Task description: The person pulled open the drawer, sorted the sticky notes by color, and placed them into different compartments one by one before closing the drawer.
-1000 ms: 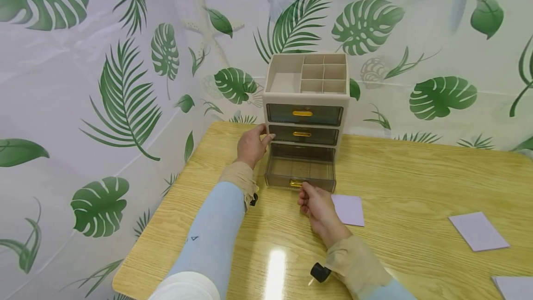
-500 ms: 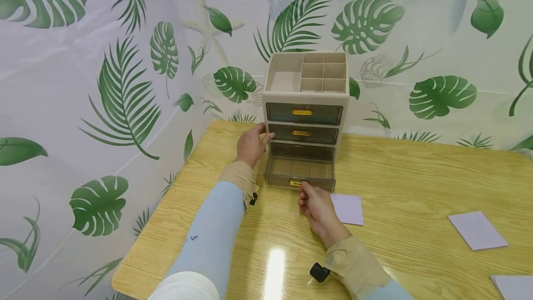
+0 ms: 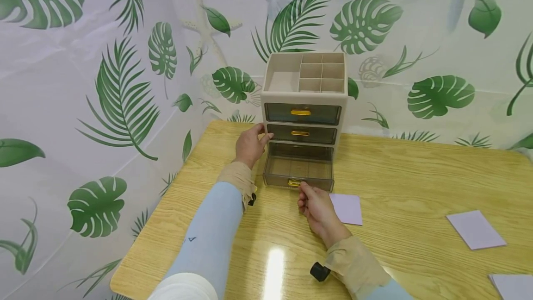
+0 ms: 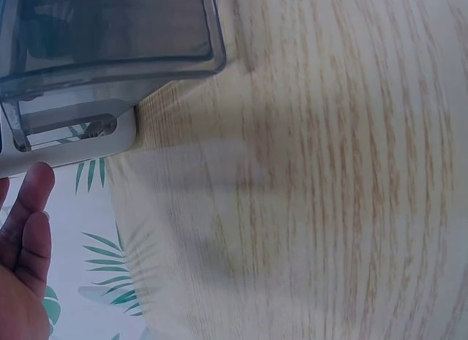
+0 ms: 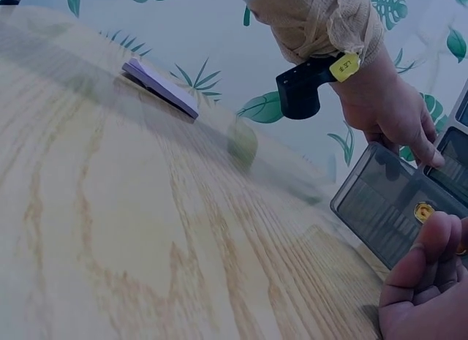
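Note:
A cream desktop drawer organizer (image 3: 303,98) stands upright near the back of the table, with a divided top tray and three smoky see-through drawers. Its bottom drawer (image 3: 276,180) is pulled out and looks empty; the upper two are closed. My right hand (image 3: 319,209) pinches the right end of that drawer's gold handle (image 3: 294,183) between thumb and curled fingers. At the organizer's left side, my left hand (image 3: 248,146) grips the body, thumb on the front edge by the middle drawer. In the left wrist view the left fingers (image 4: 35,201) lie against the cream side wall.
A lilac paper pad (image 3: 349,209) lies just right of my right hand. Another lilac pad (image 3: 476,229) and a third pad (image 3: 514,287) lie farther right. Leaf-printed cloth (image 3: 374,68) hangs close behind the wooden table (image 3: 416,175) and along its left.

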`<control>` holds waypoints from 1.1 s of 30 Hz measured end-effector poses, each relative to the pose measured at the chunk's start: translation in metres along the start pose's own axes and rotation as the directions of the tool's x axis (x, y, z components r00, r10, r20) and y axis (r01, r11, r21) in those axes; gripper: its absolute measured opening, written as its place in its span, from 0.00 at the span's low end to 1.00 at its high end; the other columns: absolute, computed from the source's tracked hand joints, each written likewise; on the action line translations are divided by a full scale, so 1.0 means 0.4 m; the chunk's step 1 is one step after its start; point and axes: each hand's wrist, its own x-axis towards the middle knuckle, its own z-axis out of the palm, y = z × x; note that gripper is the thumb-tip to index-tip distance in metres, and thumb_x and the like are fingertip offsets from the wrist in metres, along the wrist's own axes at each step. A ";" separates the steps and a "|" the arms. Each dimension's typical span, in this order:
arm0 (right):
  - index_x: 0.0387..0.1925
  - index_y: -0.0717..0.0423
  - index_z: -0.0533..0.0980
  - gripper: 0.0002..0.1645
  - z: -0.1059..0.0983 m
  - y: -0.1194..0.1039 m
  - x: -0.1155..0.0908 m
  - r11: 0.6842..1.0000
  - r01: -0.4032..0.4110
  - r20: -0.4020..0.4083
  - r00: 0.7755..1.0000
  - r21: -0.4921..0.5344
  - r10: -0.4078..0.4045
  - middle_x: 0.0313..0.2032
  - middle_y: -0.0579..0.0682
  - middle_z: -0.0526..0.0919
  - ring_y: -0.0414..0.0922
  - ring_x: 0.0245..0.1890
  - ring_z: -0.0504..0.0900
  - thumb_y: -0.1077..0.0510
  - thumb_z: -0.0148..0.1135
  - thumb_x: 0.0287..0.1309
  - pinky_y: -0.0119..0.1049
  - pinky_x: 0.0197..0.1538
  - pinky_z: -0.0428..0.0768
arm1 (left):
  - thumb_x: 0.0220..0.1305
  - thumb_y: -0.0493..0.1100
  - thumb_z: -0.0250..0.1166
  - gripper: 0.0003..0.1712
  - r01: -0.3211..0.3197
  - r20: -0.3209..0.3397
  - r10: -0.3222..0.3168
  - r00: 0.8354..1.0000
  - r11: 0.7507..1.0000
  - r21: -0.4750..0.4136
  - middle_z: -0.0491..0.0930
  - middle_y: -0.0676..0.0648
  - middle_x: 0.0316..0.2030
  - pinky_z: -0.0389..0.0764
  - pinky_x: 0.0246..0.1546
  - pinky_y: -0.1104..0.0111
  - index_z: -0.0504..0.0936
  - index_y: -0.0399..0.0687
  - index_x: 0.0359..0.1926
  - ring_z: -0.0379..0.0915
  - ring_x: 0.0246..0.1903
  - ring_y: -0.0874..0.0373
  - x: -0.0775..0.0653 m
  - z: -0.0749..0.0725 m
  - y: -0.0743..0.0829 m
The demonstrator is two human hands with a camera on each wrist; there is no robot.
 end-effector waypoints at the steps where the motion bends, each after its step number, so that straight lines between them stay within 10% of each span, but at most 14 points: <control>1: 0.43 0.65 0.70 0.18 -0.001 0.000 0.000 1.000 -0.001 0.003 1.000 0.001 0.001 0.23 0.43 0.70 0.37 0.22 0.70 0.50 0.50 0.72 0.31 0.30 0.70 | 0.66 0.60 0.58 0.20 0.000 0.001 0.000 1.000 1.000 -0.003 0.81 0.53 0.51 0.79 0.38 0.62 0.79 0.56 0.50 0.79 0.22 0.63 0.000 0.000 0.000; 21: 0.51 0.62 0.70 0.22 -0.016 -0.036 -0.019 0.992 -0.126 0.116 0.986 0.031 0.121 0.26 0.43 0.72 0.38 0.25 0.70 0.47 0.50 0.71 0.30 0.32 0.71 | 0.70 0.54 0.57 0.25 0.042 0.100 -0.037 0.994 0.998 -0.053 0.78 0.45 0.55 0.75 0.51 0.59 0.73 0.47 0.62 0.78 0.49 0.51 -0.009 -0.013 0.006; 28: 0.58 0.67 0.66 0.24 -0.063 -0.086 -0.065 0.981 -0.050 0.279 0.955 -0.187 0.102 0.30 0.46 0.73 0.38 0.27 0.71 0.51 0.49 0.72 0.31 0.33 0.71 | 0.72 0.54 0.54 0.28 0.151 0.157 -0.124 0.980 0.974 -0.171 0.77 0.40 0.50 0.75 0.48 0.56 0.70 0.38 0.62 0.74 0.49 0.47 -0.101 -0.033 0.015; 33: 0.48 0.65 0.70 0.21 -0.117 -0.132 -0.097 0.914 0.083 0.315 0.948 -0.397 0.051 0.33 0.51 0.74 0.42 0.28 0.73 0.49 0.54 0.69 0.33 0.33 0.74 | 0.72 0.54 0.53 0.26 0.205 0.165 -0.164 0.973 0.938 -0.278 0.77 0.43 0.44 0.77 0.41 0.58 0.72 0.38 0.58 0.75 0.43 0.49 -0.186 -0.042 0.027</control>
